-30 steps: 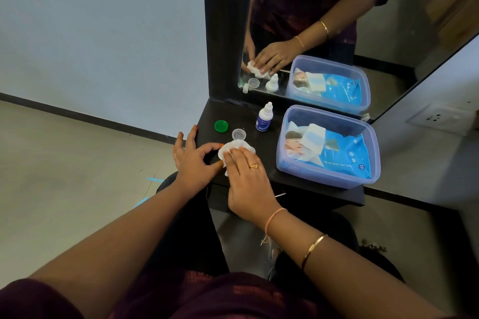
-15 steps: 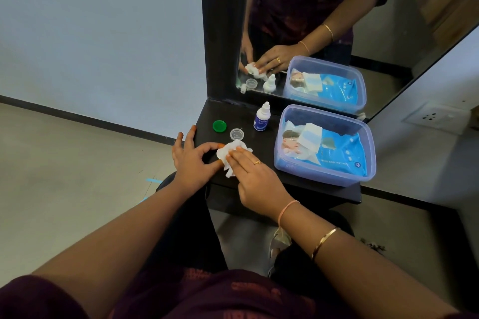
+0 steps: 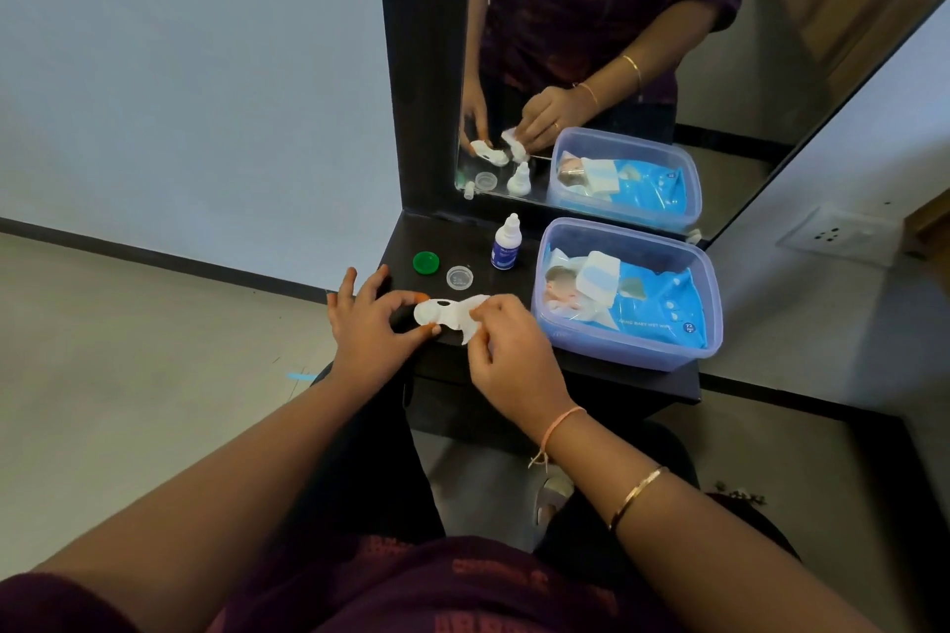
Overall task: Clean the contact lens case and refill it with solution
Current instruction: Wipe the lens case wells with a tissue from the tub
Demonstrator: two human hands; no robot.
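Observation:
The white contact lens case [image 3: 434,313] lies at the front of the dark shelf [image 3: 565,375], pinched at its left end by my left hand [image 3: 367,326]. My right hand [image 3: 506,350] grips a white wipe [image 3: 473,319] against the case's right end, which it hides. A green cap [image 3: 426,262] and a clear cap [image 3: 459,278] lie loose just behind the case. The small white solution bottle [image 3: 506,244] with a blue label stands upright behind the caps.
A translucent blue tub [image 3: 627,355] holding a blue pack of wet wipes [image 3: 653,303] fills the shelf's right half. A mirror [image 3: 617,67] rises behind the shelf. A wall socket [image 3: 843,234] sits to the right. Bare floor lies left of the shelf.
The wipe, bunched over the case before, has been drawn to the right by my right hand, baring the case's left end. My left hand has stayed on the case.

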